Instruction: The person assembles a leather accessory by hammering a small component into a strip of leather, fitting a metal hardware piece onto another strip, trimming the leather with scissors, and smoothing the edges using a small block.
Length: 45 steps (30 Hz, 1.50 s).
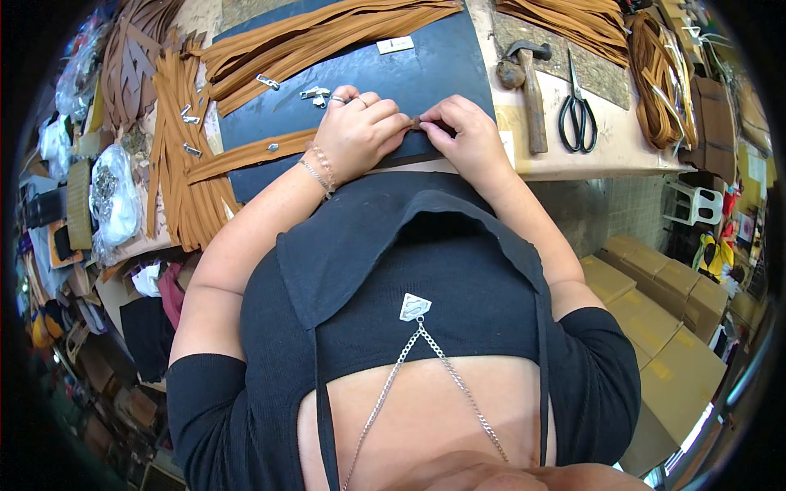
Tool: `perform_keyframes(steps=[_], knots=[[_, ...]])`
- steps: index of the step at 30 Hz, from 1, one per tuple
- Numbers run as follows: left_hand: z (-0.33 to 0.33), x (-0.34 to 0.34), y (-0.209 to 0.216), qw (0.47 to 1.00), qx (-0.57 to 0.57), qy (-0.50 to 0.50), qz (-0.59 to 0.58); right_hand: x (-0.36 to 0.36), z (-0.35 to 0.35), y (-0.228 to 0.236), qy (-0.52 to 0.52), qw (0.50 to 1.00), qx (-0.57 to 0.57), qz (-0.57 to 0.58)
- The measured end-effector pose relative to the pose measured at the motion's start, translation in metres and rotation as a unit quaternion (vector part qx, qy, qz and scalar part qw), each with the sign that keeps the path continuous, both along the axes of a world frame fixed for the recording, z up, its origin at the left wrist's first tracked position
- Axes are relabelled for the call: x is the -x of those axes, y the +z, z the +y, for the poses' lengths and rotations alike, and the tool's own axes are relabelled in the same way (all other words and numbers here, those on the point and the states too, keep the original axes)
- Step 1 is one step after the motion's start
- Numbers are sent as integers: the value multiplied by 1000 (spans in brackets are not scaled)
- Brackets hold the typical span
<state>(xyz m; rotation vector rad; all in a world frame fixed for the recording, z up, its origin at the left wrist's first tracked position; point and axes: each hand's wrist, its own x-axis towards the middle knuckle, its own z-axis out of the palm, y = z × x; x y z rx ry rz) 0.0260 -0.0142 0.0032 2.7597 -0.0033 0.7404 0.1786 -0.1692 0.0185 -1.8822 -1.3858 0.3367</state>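
A brown zipper lies along the near part of a dark board, with a silver slider on it, and runs in under my left wrist. My left hand is closed in a pinch, its fingertips on a small brown end that looks like this zipper's. On the same end, my right hand pinches with thumb and forefinger, the fingertips of both hands nearly touching. The middle of the zipper is hidden behind my left hand. Loose silver zipper sliders lie beyond my left hand.
Brown zipper bundles lie at the board's far side, at the left and far right. A hammer and black-handled scissors rest right of the board. Cardboard boxes and a white stool stand at right.
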Motion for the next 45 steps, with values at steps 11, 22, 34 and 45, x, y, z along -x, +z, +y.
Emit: perform_keyframes(steps=[11,22,34,45], knots=[[2,-1,-4,1000,-2,6,-1,0,3,2,9,1000,7,-20],[1,0,-2,1000,8,4,7,4,2,3,6,997,24,-76],[3,-1,-3,1000,22,-1,1,-3,-1,-2,61,995,-16,-75],[3,0,-4,1000,22,-1,6,1,0,-2,57,994,-48,-85]])
